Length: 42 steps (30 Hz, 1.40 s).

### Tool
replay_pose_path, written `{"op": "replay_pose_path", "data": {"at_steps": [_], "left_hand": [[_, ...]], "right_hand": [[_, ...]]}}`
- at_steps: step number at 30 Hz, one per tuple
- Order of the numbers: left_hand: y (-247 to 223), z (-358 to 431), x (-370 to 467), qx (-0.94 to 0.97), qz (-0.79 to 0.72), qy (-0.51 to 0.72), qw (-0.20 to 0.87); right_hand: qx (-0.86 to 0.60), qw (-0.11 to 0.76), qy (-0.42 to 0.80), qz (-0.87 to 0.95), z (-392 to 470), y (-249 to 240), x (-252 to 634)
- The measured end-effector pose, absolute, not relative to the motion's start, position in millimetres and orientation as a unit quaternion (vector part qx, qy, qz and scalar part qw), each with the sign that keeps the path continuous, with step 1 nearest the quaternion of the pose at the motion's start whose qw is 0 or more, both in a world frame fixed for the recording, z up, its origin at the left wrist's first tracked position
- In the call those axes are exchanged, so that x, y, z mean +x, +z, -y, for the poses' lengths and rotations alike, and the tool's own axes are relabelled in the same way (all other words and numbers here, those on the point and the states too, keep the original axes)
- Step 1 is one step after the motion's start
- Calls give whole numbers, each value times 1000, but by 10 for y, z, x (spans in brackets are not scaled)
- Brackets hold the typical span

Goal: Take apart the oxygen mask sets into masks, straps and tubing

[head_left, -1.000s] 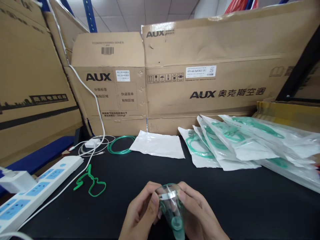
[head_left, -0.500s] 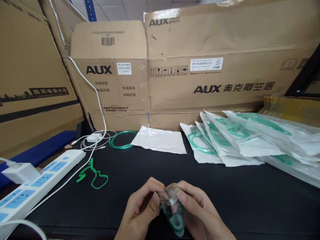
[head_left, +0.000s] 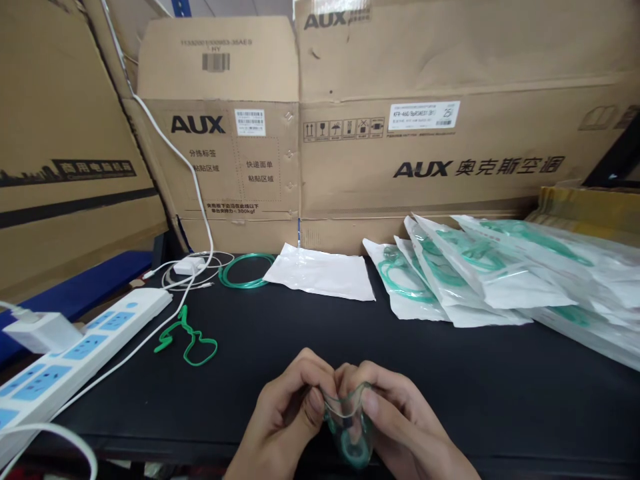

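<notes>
A clear green-tinted plastic mask [head_left: 354, 443] is held between both hands near the front edge of the black table [head_left: 280, 333]. My left hand [head_left: 293, 413] pinches its upper left rim between thumb and bent fingers. On the other side, my right hand [head_left: 397, 413] grips the upper right rim, its thumb on the outside. The fingertips of both hands meet behind the rim, partly hidden. To the left lies a loose green elastic strap [head_left: 200, 350]. A coil of green tubing [head_left: 245, 272] rests farther back, beside a flat white pouch [head_left: 320, 272].
Several packaged masks in white pouches [head_left: 495, 267] are piled at the right. A white power strip [head_left: 100, 353] with a plugged-in adapter [head_left: 43, 332] and white cables lies at the left. Cardboard boxes [head_left: 225, 153] stand along the back.
The view has tilted slightly downward. The mask's rim is bent into a deeper dip between my hands, and its lower end has swung up and nearer my fingers.
</notes>
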<state>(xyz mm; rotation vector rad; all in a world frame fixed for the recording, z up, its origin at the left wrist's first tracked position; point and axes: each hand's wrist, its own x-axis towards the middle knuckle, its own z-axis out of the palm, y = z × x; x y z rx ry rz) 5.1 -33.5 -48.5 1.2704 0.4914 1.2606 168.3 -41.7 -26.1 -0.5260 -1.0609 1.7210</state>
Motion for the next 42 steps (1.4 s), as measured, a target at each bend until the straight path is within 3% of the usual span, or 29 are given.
{"op": "replay_pose_path", "data": {"at_steps": [28, 33, 42], "left_hand": [[-391, 428, 28, 566, -230, 539, 580], [-402, 437, 52, 590, -247, 565, 521], [-419, 448, 207, 666, -331, 614, 264]], "right_hand": [[-196, 458, 737, 456, 356, -312, 1728], [-228, 487, 702, 468, 370, -340, 1718], [-284, 486, 573, 595, 388, -326, 1769]]}}
